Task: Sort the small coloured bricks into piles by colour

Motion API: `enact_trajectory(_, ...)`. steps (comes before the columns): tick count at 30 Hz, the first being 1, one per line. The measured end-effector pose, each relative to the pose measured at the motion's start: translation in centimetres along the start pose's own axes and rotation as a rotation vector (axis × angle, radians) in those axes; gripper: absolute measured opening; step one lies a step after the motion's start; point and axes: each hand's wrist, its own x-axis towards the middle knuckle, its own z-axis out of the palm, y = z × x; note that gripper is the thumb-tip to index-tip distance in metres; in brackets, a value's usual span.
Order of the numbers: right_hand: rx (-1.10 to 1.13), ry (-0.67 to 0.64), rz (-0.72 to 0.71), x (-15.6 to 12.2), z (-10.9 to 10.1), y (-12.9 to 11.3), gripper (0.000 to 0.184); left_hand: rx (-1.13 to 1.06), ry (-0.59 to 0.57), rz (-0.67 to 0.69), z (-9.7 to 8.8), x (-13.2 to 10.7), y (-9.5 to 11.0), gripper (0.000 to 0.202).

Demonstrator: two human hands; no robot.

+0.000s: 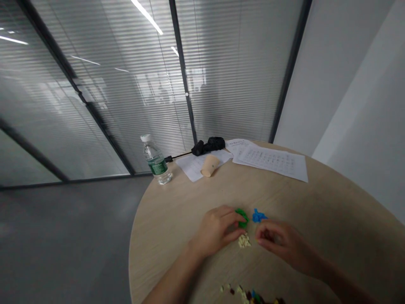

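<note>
My left hand (218, 230) rests on the round wooden table (332, 219), its fingers pinched on a small green piece (243, 217). My right hand (280, 245) lies just to the right with fingers curled in; what they hold, if anything, is hidden. A blue piece (258, 217) lies on the table just above my right hand. A small cream-coloured cluster of pieces (244, 241) sits between the two hands.
Several small mixed-colour pieces (249, 294) lie at the near edge. At the far side stand a water bottle (156, 160), a tipped paper cup (209, 165), printed sheets (272, 159) and a black object (209, 145). Glass walls with blinds stand behind.
</note>
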Motion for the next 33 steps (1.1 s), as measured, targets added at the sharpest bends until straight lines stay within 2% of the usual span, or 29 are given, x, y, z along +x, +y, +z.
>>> enact_trajectory(3,0.151,0.003,0.087,0.1,0.3,-0.9,0.015,-0.017,0.045,0.105,0.3,0.0,0.6,0.028)
enact_trajectory(7,0.256,0.029,0.14,0.0,1.0,-1.4,0.017,-0.04,0.1,0.16,0.4,0.0,1.4,0.035)
enact_trajectory(13,0.479,0.055,0.123,0.1,2.1,-0.1,0.031,-0.059,0.077,0.159,0.3,0.0,1.5,0.035)
enact_trajectory(18,0.488,0.102,0.132,-0.1,2.6,0.6,0.037,-0.126,0.065,0.134,0.5,0.0,1.5,0.037)
enact_trajectory(21,0.487,0.113,0.116,-0.3,2.7,0.5,0.04,-0.18,0.076,0.081,0.1,0.0,1.7,0.037)
enact_trajectory(25,0.42,0.12,0.105,-0.7,2.4,-0.1,0.036,-0.183,0.052,0.019,-0.9,0.0,1.4,0.027)
enact_trajectory(30,0.267,0.16,0.09,-1.1,2.4,-0.3,0.029,0.005,0.029,-0.155,-2.2,-0.3,-0.9,0.015)
enact_trajectory(33,0.071,0.298,0.046,-1.2,2.6,0.2,0.028,0.135,-0.018,-0.3,-2.3,-0.6,-2.3,0.012)
